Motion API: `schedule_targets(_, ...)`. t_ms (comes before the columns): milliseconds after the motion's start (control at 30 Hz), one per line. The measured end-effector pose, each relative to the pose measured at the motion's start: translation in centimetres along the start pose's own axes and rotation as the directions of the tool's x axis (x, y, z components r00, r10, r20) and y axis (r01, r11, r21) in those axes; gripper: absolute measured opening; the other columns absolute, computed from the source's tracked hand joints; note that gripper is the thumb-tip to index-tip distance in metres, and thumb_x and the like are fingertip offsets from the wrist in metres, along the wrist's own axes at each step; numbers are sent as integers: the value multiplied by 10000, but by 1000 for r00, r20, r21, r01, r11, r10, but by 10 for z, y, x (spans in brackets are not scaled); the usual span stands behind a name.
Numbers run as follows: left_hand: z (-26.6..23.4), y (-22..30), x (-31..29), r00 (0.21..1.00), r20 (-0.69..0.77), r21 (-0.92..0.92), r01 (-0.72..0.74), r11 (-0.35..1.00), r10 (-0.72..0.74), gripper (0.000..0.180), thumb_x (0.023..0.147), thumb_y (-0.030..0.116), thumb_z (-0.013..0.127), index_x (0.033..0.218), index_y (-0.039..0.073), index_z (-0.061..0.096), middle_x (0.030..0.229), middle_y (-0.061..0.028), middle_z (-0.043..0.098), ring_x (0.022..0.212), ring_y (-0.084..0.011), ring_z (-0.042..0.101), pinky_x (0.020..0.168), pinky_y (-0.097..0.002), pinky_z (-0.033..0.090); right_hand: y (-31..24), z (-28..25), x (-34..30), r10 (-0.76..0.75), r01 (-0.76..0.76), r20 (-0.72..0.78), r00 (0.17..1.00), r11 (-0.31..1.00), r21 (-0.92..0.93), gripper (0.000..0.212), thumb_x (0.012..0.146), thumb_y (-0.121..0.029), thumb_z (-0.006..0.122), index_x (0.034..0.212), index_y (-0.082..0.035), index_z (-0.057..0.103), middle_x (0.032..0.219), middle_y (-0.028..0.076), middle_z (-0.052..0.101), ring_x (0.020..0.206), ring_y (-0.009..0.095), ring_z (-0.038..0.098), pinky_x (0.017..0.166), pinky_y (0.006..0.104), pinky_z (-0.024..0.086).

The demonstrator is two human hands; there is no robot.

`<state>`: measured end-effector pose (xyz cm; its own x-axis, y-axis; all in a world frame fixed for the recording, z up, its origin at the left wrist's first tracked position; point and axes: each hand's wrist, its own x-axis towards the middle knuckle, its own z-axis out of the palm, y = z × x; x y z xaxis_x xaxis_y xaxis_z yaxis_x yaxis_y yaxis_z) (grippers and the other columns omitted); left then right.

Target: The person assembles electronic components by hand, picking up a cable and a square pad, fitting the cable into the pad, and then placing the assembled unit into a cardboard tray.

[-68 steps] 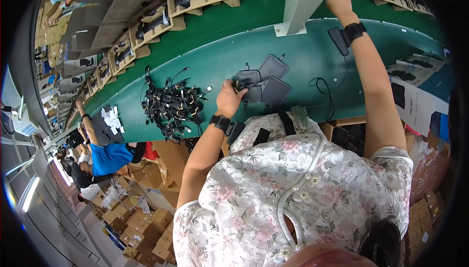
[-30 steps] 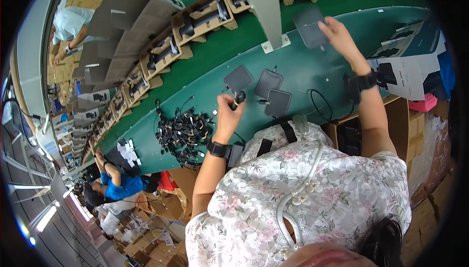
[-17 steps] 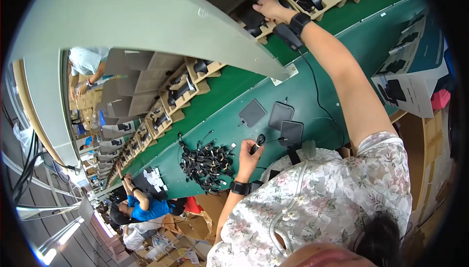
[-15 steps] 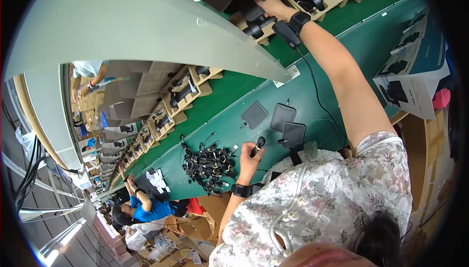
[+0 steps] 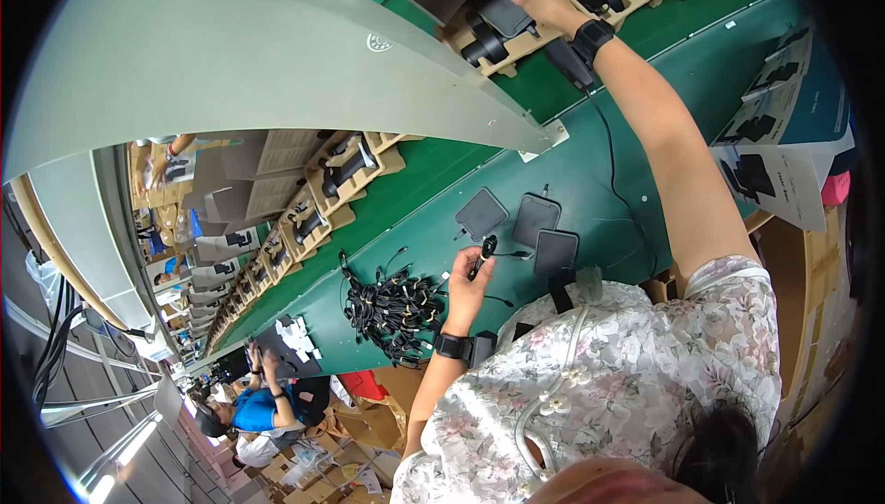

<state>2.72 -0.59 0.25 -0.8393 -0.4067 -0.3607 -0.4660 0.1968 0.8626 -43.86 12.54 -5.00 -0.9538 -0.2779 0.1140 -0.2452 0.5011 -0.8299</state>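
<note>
My left hand [image 5: 468, 284] is closed around a bundled black cable [image 5: 486, 253] above the green workbench. The cable's plug end points right, toward the flat black square pads. One square pad [image 5: 556, 252] lies nearest, with a second pad [image 5: 535, 219] and a third pad [image 5: 481, 213] beyond it. At the far side, my right hand [image 5: 550, 8] grips the edge of another black square pad [image 5: 505, 11], over a tan moulded tray [image 5: 502, 65] holding black parts. Its fingertips are partly hidden. Left of my left hand sits a heap of black cables [image 5: 392, 312].
A row of tan trays [image 5: 334, 218] with black parts runs along the green belt [image 5: 415, 181]. A pale metal upright [image 5: 277, 52] slants across the left. Printed boxes [image 5: 774, 172] stand at right. Another person in blue [image 5: 263, 407] works farther down the bench.
My right hand has shifted slightly right, and more of the pad beneath it shows. My left hand has risen a little with the cable bundle. The other person's arms have moved.
</note>
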Motion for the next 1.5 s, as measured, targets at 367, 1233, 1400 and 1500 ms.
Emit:
schedule_targets(367,1,28,2,992,29,1,125,992,-125,239,842,98,589,1057,19,521,925,-33,594,771,-117,608,598,-226,459,3,-13,-15,-228,154,-53,972,794,-589,347,816,-337,561,951,-18,574,1032,163,579,921,312,564,800,397,439)
schedule_targets(1233,50,107,20,933,354,-521,137,843,67,317,942,305,369,1027,20,476,896,-92,575,696,-167,579,596,-288,471,-132,-40,-309,-278,248,105,955,941,232,340,813,-141,586,1121,-64,463,947,78,592,740,190,559,687,328,469)
schedule_targets(1400,23,75,23,741,671,-232,250,940,-31,328,956,313,339,998,12,464,875,-98,575,685,-172,592,595,-230,477,-146,-55,-309,-787,765,-41,615,609,-208,385,783,-166,607,1134,-62,488,1000,103,572,834,255,564,750,390,466)
schedule_targets(1500,22,75,16,644,748,-124,372,920,-160,300,953,297,355,1016,19,452,883,-107,580,697,-167,590,605,-227,477,-118,-59,-319,-754,767,421,504,615,184,440,760,-179,622,1165,-73,489,1016,95,579,924,260,564,784,398,454)
